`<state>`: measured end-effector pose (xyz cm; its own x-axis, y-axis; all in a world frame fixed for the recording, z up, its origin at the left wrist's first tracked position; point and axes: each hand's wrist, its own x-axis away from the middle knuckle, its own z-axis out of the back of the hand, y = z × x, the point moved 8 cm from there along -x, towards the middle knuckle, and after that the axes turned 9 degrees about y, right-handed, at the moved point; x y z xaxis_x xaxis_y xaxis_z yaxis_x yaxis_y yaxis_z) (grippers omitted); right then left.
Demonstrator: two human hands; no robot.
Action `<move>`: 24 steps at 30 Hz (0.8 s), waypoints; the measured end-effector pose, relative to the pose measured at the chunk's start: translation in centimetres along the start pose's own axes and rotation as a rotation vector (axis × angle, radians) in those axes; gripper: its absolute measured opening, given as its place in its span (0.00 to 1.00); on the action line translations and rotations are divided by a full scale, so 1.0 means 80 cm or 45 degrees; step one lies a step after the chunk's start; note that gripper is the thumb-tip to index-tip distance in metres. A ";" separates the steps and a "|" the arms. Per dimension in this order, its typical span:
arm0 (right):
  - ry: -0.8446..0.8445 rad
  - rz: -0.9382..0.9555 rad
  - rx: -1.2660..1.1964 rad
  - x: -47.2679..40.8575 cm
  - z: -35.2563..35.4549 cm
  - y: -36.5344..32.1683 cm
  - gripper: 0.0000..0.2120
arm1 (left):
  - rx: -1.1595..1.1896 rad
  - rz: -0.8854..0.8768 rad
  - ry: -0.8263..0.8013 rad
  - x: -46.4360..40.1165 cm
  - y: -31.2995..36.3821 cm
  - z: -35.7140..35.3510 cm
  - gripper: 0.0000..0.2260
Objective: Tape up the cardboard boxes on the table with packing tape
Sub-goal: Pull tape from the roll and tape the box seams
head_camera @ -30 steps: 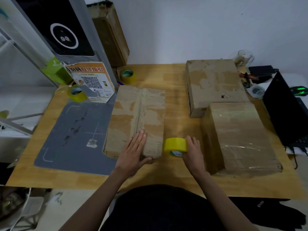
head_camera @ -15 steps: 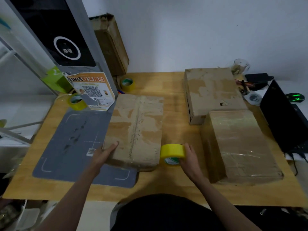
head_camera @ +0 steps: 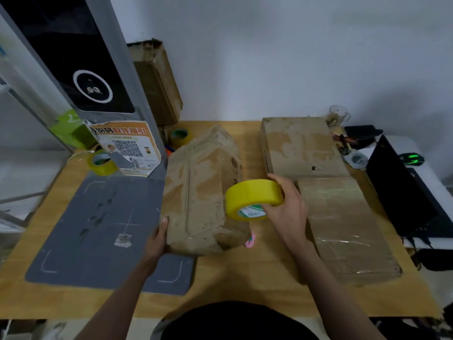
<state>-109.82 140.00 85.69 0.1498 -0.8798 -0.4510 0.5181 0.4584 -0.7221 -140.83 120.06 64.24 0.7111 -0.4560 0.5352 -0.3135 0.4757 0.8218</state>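
We grip the middle cardboard box (head_camera: 201,192) at its near left corner with our left hand (head_camera: 157,238), thumb up along its side and the other fingers hidden under it, so that the box is tipped up off the table (head_camera: 245,278) with its right side raised. Our right hand (head_camera: 288,209) holds the yellow tape roll (head_camera: 253,198) in the air just right of this box, thumb on the roll's inner rim and fingers curled over its top. A small pink thing (head_camera: 250,240) lies on the table at the box's near right corner. Right of the box, two more boxes rest flat: a bare cardboard box (head_camera: 301,146) farther back and a film-wrapped box (head_camera: 343,229) nearer to us, touching it. Left of the middle box lies a grey mat (head_camera: 98,229), and behind the mat stands a second tape roll (head_camera: 101,163) beside an orange QR sign (head_camera: 127,147). A third roll (head_camera: 180,137) sits behind the middle box.
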 end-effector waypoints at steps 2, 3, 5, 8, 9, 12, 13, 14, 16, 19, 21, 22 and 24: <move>0.044 0.123 0.027 -0.018 0.006 -0.031 0.27 | -0.048 -0.055 -0.006 -0.013 -0.015 -0.015 0.39; 0.065 0.189 0.047 -0.025 0.008 -0.045 0.25 | -0.075 -0.059 -0.037 -0.012 -0.022 -0.027 0.37; 0.091 0.308 0.105 -0.035 0.011 -0.072 0.24 | -0.136 -0.097 -0.020 0.003 -0.028 -0.052 0.29; 0.047 0.464 0.200 -0.032 0.005 -0.098 0.20 | -0.466 -0.327 0.026 0.026 -0.028 -0.085 0.18; 0.028 0.512 0.227 -0.025 -0.001 -0.102 0.19 | -0.550 -0.422 0.011 0.033 -0.024 -0.094 0.16; -0.030 0.582 0.216 0.000 -0.021 -0.108 0.20 | -0.365 -0.663 0.017 0.066 0.026 -0.091 0.15; -0.063 0.599 0.192 0.009 -0.030 -0.111 0.20 | -0.240 -0.746 0.025 0.081 0.053 -0.081 0.17; -0.096 0.614 0.166 0.016 -0.038 -0.115 0.20 | -0.142 -0.866 0.000 0.099 0.084 -0.071 0.19; -0.147 0.606 0.094 0.025 -0.050 -0.118 0.21 | -0.087 -1.160 -0.156 0.136 0.138 -0.061 0.27; -0.252 0.393 -0.086 0.024 -0.060 -0.103 0.23 | -0.398 -1.371 -0.390 0.158 0.154 -0.064 0.32; -0.352 0.223 -0.188 0.026 -0.067 -0.085 0.23 | -0.565 -1.409 -0.463 0.162 0.144 -0.070 0.35; -0.397 0.160 -0.227 0.028 -0.069 -0.078 0.24 | -0.620 -1.402 -0.471 0.159 0.139 -0.074 0.38; -0.464 0.050 -0.329 0.030 -0.072 -0.065 0.24 | -0.699 -1.373 -0.454 0.150 0.134 -0.079 0.42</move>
<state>-117.04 136.25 85.34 0.4763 -0.8265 -0.3000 0.2855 0.4681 -0.8363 -131.69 124.48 78.22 0.2061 -0.9427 -0.2623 0.6820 -0.0538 0.7293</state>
